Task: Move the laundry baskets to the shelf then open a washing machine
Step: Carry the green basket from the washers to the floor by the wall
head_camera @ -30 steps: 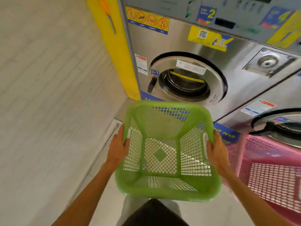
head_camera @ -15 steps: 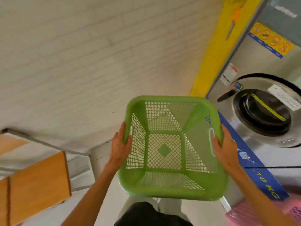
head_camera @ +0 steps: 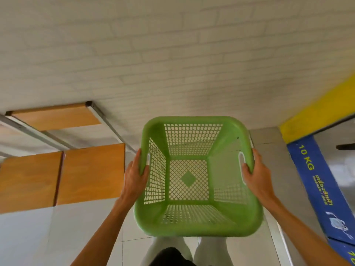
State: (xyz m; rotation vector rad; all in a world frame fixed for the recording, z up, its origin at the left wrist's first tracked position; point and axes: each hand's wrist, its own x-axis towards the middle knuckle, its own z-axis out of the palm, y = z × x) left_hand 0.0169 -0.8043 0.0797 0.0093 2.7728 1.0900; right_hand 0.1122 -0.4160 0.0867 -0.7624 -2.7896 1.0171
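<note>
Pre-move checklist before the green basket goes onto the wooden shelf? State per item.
1. Left hand grip on the green basket: fingers curled over the left rim. ok.
2. Right hand grip: fingers curled over the right rim beside the handle slot. ok.
3. Basket empty: mesh floor fully visible, nothing inside. ok.
4. Basket level: held upright between both hands, opening up. ok.
5. Shelf in view: wooden boards to the left against the brick wall, visible part bare. ok.
6. Room on the rest of the shelf: runs out of frame. cannot tell.
</note>
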